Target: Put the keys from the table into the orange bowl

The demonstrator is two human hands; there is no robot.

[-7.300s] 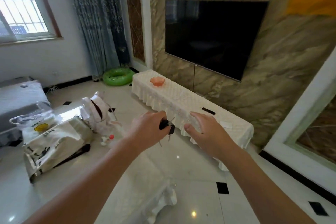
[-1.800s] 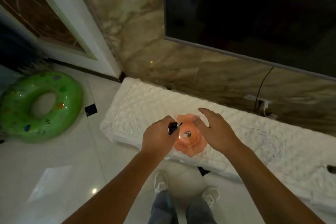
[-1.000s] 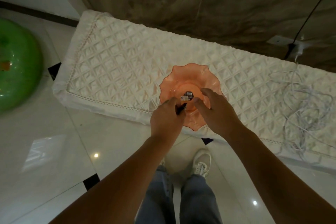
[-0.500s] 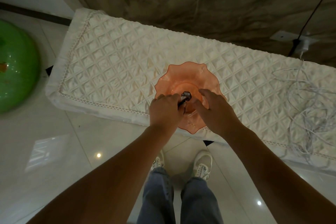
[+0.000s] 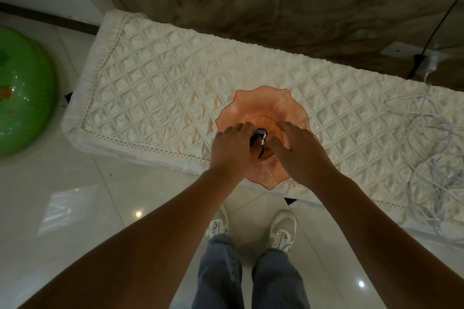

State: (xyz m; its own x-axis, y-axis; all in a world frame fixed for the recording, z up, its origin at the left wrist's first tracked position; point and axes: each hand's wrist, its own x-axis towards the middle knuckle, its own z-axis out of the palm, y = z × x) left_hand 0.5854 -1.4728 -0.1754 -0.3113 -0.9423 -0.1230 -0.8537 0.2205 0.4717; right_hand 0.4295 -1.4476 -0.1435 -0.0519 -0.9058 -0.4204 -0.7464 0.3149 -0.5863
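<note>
The orange bowl [image 5: 261,101], translucent with a wavy rim, stands at the near edge of a low table under a white quilted cloth [image 5: 160,88]. My left hand [image 5: 232,150] reaches into the bowl from the near side and pinches the dark keys [image 5: 260,134] at its thumb side. The keys sit low over the bowl's centre; their lower part is hidden between my hands. My right hand [image 5: 297,152] hovers over the bowl's right half with its fingers apart and nothing in it.
A tangle of white cable [image 5: 431,158] lies on the cloth at the right. A green inflatable ring [image 5: 22,108] rests on the tiled floor to the left. The marble wall rises just behind the table. My shoes [image 5: 282,231] stand below the table edge.
My left hand has carried the keys across the room to the bowl and lowered them deeper into it. My right hand stays beside them over the bowl.
</note>
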